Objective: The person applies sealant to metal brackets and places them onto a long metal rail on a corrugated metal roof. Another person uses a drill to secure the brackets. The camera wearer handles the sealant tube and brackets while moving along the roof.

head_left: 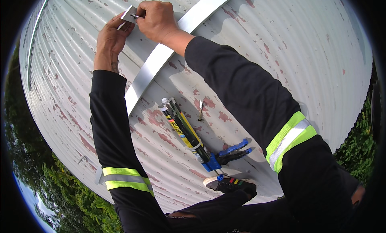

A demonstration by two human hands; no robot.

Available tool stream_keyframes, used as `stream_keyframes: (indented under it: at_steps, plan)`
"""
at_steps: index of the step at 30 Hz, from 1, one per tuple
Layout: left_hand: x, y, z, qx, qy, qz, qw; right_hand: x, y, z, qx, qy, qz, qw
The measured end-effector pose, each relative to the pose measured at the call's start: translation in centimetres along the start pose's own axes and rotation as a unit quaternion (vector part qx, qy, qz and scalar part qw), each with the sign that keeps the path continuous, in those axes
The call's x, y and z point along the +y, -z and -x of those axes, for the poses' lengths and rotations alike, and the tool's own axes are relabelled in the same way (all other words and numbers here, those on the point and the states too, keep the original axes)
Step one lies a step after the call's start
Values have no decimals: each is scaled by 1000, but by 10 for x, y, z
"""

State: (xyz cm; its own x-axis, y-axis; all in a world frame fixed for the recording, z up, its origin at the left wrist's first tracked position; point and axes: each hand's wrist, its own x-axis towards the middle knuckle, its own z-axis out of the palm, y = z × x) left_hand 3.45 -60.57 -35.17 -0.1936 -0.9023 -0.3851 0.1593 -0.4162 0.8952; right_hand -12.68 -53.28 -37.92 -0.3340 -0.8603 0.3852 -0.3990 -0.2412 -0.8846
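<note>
One small metal bracket (128, 12) is held over the ribbed roof (249, 68), to the upper left of the white strip (203, 12). We note its plate tilted, one edge slanting from upper right to lower left; a bolt (135, 16) juts off its face toward the right. Our left hand (110, 40) is raised, fingers bent behind the bracket, gripping it. Our right hand (156, 22) reaches over the strip, back upward, fingers curled, pinching the bolt. Caulking gun (185, 132) lies below the strip.
</note>
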Motion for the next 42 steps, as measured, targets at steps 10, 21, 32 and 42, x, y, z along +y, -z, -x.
stream_keyframes:
  at_steps: [10, 21, 32, 42]
  plan:
    - [-5, 3, -7, 19, 8, 32, 999, 0, -3, 2, 41, 45, 0, 998]
    - [-2, 9, -12, -7, 33, 42, 999, -1, -3, 3, 38, 37, 9, 999]
    - [-9, 14, -13, -36, 24, 61, 997, -7, 1, 1, -39, -31, 13, 999]
    - [-11, 18, -16, -47, 25, 74, 996, -10, 3, 3, -57, -37, 46, 997]
